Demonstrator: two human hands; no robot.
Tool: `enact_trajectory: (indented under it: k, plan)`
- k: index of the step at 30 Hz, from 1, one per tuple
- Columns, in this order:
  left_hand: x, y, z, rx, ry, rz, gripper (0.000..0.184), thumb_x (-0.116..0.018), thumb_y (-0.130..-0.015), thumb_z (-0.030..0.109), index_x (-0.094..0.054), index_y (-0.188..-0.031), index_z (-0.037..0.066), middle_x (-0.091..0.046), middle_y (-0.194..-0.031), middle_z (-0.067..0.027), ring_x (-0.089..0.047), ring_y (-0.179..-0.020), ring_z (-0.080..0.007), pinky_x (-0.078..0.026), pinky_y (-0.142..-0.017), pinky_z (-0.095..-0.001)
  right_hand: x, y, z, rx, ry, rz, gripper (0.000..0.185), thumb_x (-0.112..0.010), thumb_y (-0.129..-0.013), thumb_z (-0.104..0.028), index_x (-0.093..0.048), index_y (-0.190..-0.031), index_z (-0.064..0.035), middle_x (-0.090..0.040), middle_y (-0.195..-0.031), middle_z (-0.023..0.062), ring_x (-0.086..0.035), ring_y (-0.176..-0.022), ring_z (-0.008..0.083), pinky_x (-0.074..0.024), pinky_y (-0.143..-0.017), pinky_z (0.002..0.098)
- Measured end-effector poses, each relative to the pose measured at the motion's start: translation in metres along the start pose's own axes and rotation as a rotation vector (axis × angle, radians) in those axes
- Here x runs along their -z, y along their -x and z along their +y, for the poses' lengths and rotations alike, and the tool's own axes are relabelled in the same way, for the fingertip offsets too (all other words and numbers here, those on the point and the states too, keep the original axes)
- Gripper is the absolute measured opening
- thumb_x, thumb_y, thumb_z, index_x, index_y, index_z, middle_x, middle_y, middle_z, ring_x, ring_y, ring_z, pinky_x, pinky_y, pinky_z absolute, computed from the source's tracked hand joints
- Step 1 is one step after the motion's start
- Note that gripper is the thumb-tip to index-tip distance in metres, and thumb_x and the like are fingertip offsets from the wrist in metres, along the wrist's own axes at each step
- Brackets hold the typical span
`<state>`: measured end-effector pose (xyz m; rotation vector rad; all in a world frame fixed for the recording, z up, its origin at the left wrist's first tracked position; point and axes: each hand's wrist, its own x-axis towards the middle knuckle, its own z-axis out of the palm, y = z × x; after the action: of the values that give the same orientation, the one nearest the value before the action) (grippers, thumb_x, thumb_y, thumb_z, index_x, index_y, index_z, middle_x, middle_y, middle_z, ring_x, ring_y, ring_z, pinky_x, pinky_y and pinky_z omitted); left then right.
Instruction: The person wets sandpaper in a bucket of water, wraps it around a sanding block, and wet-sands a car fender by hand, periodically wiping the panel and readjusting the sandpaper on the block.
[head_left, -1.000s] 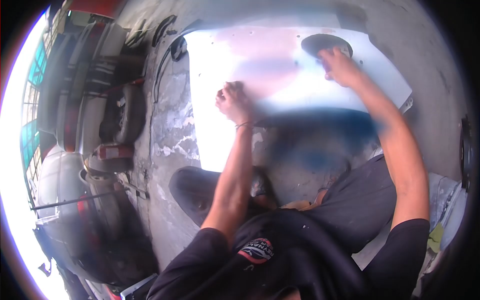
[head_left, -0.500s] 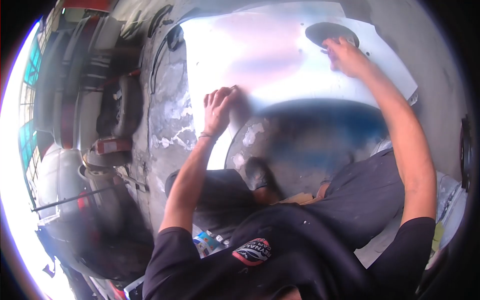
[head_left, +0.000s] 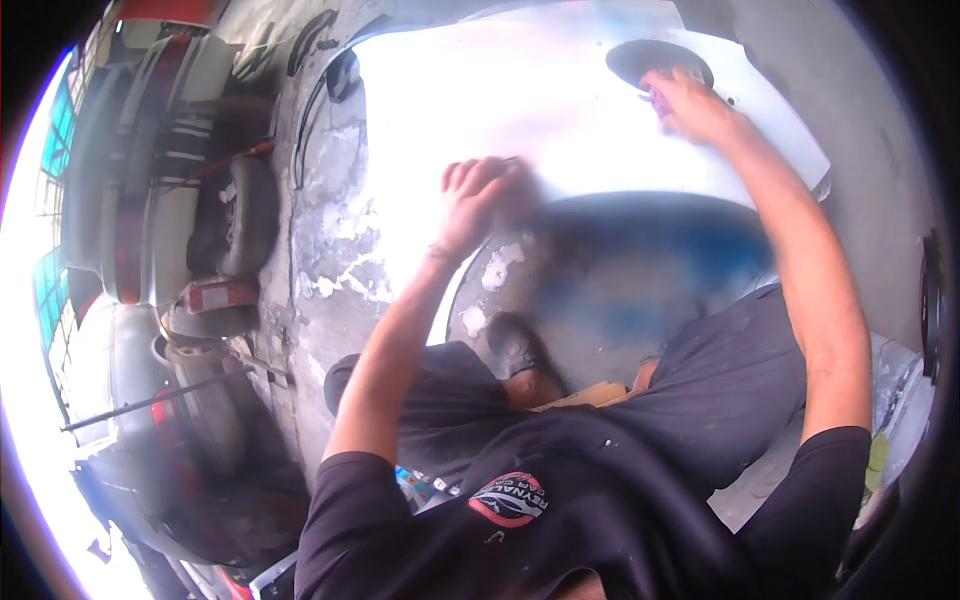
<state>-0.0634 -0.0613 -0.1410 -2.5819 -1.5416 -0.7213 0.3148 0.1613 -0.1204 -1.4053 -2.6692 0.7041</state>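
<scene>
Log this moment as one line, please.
left hand: at white panel, anything held unclear | right hand: at panel's dark oval, grip unclear

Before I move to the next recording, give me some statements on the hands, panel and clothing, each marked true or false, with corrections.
1. The right hand overlaps the dark oval within the white panel's outline. True.
2. The left hand overlaps that oval too. False: it is apart from the oval, near the panel's curved edge.
3. Both hands wear gloves. False: both are bare.
4. The shirt bears a printed logo. True.
5. The shirt is white. False: it is dark.
</scene>
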Motion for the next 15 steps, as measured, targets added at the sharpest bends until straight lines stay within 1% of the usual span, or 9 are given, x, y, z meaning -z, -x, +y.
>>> enact_trajectory:
  k: [3, 5, 7, 9, 11, 12, 13, 14, 15]
  plan:
    - [-0.002, 0.005, -0.01, -0.023, -0.08, -0.029, 0.042, -0.081, -0.086, 0.026, -0.075, -0.128, 0.021, -0.07, -0.136, -0.0038, -0.063, -0.124, -0.0317, -0.042, -0.113, -0.0531, -0.004, 0.0, 0.003, -0.021, 0.041, 0.023, 0.068, -0.08, -0.089, -0.004, -0.054, -0.151, -0.0151, -0.061, -0.135, 0.0184, -0.064, -0.129, 0.041, -0.0536, -0.112, 0.0498]
    - [-0.03, -0.038, 0.017, -0.123, 0.16, 0.051, 0.041, -0.074, -0.087, 0.016, -0.072, -0.129, 0.018, -0.07, -0.134, -0.0054, -0.067, -0.119, -0.033, -0.047, -0.106, -0.0502, -0.008, 0.0, 0.0, -0.029, 0.04, 0.067, 0.066, -0.078, -0.089, -0.002, -0.056, -0.15, -0.016, -0.063, -0.129, 0.0174, -0.063, -0.13, 0.0408, -0.0534, -0.111, 0.0495]
    - [-0.083, -0.078, 0.042, 0.015, 0.05, -0.051, 0.045, -0.082, -0.085, 0.033, -0.076, -0.129, 0.026, -0.064, -0.144, -0.0086, -0.057, -0.134, -0.0369, -0.042, -0.114, -0.0594, -0.001, 0.0, 0.001, 0.038, 0.023, 0.032, 0.062, -0.074, -0.09, -0.001, -0.058, -0.149, -0.0153, -0.064, -0.126, 0.0172, -0.065, -0.127, 0.0403, -0.0539, -0.11, 0.0489]
    - [-0.122, -0.113, 0.071, 0.11, 0.012, 0.025, 0.044, -0.082, -0.086, 0.036, -0.076, -0.129, 0.027, -0.061, -0.145, -0.0114, -0.053, -0.136, -0.04, -0.041, -0.114, -0.0623, 0.011, -0.01, 0.008, 0.101, 0.022, 0.007, 0.059, -0.071, -0.091, 0.0, -0.06, -0.147, -0.0145, -0.066, -0.123, 0.017, -0.066, -0.125, 0.0397, -0.0545, -0.109, 0.0483]
    - [-0.116, -0.099, 0.075, 0.139, 0.093, 0.033, 0.044, -0.08, -0.087, 0.035, -0.075, -0.129, 0.025, -0.062, -0.143, -0.0122, -0.054, -0.137, -0.0395, -0.041, -0.115, -0.061, 0.003, -0.021, 0.012, 0.188, -0.032, 0.294, 0.05, -0.063, -0.094, 0.001, -0.065, -0.142, -0.0114, -0.067, -0.121, 0.0177, -0.069, -0.118, 0.0381, -0.0558, -0.106, 0.0481]
    - [-0.103, -0.092, 0.069, 0.151, 0.158, 0.029, 0.043, -0.079, -0.088, 0.033, -0.075, -0.13, 0.023, -0.062, -0.142, -0.0131, -0.054, -0.138, -0.0391, -0.042, -0.116, -0.0597, 0.017, -0.022, -0.009, 0.128, -0.058, 0.311, 0.046, -0.059, -0.096, -0.002, -0.068, -0.141, -0.0099, -0.07, -0.128, 0.0181, -0.071, -0.116, 0.0372, -0.0572, -0.105, 0.0462]
    - [-0.103, -0.064, 0.039, 0.125, 0.069, 0.125, 0.04, -0.075, -0.089, 0.027, -0.073, -0.129, 0.022, -0.064, -0.128, -0.0093, -0.059, -0.126, -0.0337, -0.046, -0.108, -0.0538, 0.023, -0.032, -0.027, 0.135, -0.069, 0.317, 0.046, -0.059, -0.096, -0.002, -0.068, -0.141, -0.0099, -0.07, -0.128, 0.0181, -0.071, -0.116, 0.0372, -0.0572, -0.105, 0.0462]
    - [-0.097, -0.033, 0.007, 0.092, -0.013, 0.212, 0.038, -0.072, -0.091, 0.02, -0.072, -0.129, 0.02, -0.066, -0.115, -0.0055, -0.064, -0.115, -0.0283, -0.05, -0.1, -0.0479, 0.026, -0.04, -0.042, 0.142, -0.148, 0.328, 0.045, -0.062, -0.098, -0.007, -0.069, -0.142, -0.0114, -0.072, -0.129, 0.0177, -0.072, -0.117, 0.0361, -0.0571, -0.105, 0.0453]
    - [-0.067, -0.021, -0.001, 0.245, -0.093, 0.106, 0.033, -0.071, -0.094, 0.019, -0.071, -0.126, 0.017, -0.067, -0.112, -0.0053, -0.065, -0.113, -0.0277, -0.051, -0.099, -0.0457, 0.027, -0.048, -0.052, 0.14, -0.224, 0.345, 0.045, -0.065, -0.099, -0.013, -0.071, -0.143, -0.0129, -0.074, -0.131, 0.0174, -0.072, -0.119, 0.0349, -0.057, -0.105, 0.0445]
